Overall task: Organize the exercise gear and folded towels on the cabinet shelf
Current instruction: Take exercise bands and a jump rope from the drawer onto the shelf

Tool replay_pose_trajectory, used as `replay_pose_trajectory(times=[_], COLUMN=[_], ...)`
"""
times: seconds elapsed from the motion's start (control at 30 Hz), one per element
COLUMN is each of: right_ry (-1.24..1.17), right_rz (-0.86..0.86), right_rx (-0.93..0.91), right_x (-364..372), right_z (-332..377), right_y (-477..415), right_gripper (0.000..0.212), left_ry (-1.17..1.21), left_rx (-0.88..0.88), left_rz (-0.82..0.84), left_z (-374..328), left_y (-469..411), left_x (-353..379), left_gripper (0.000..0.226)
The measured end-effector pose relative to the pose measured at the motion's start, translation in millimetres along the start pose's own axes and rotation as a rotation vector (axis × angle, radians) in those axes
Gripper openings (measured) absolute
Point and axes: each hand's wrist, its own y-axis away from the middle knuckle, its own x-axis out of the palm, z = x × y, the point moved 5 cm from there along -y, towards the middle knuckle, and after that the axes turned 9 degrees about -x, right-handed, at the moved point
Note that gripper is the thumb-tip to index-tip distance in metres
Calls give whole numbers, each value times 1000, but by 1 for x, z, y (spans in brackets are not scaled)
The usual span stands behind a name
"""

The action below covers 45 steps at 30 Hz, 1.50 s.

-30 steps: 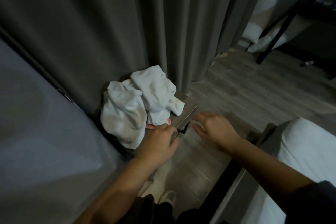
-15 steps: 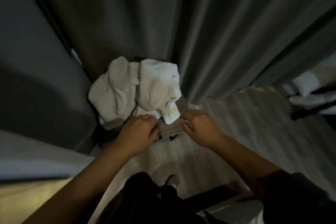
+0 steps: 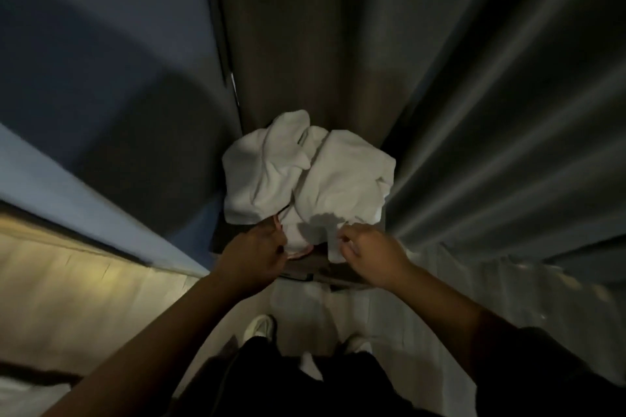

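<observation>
1. The white towels [image 3: 306,176] lie in a crumpled heap, not folded, on top of the small dark cabinet [image 3: 338,269]. The cabinet stands against the grey curtain [image 3: 474,105].
2. A second ago both hands were down at the cabinet's front edge and the right one was spread and holding nothing. Now both have come up onto the heap itself.
3. The right hand [image 3: 374,256] is pinching a loose corner of cloth that hangs over the front, thumb against forefinger.
4. The left hand [image 3: 252,256] has its fingers curled at the near edge of the heap, just beside a pink thing [image 3: 299,251] that peeps out from under the cloth. I cannot tell whether cloth, the pink thing or nothing is in that grasp; it is too dim and blurred.
5. The heap has kept much the same shape throughout; only the hands have shifted.
6. To my eye the sorting has barely begun. The move onto the cloth suggests the top towel is about to be drawn off, which would also uncover whatever gear sits beneath.
7. A sharp pull on one corner could drag the whole pile off the front.
</observation>
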Motion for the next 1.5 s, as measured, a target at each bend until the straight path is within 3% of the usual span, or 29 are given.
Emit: replay_pose_trajectory(times=[0.27, 0.37, 0.67, 0.8, 1.03, 1.2, 1.5], right_ry=[77, 78, 167, 184, 224, 209, 118], right_rz=[245, 421, 655, 631, 578, 552, 631], right_rx=[-285, -342, -581, -527, -436, -412, -416], right_x=[26, 49, 208, 283, 358, 368, 359], right_z=[-80, -89, -82, -91, -122, -131, -121], right_y=[2, 10, 14, -9, -48, -51, -47], right_gripper=[26, 25, 32, 39, 51, 39, 38], left_ry=[14, 22, -38, -67, -185, -300, -254], left_rx=[-423, -583, -779, -778, -553, -425, -432], left_rz=[-64, 7, 124, 132, 161, 256, 274], left_z=[-37, -50, 15, 60, 100, 108, 111], left_y=[26, 47, 50, 17, -49, -71, -67], left_x=[87, 133, 265, 311, 361, 374, 364], left_gripper=[29, 32, 45, 59, 72, 75, 67])
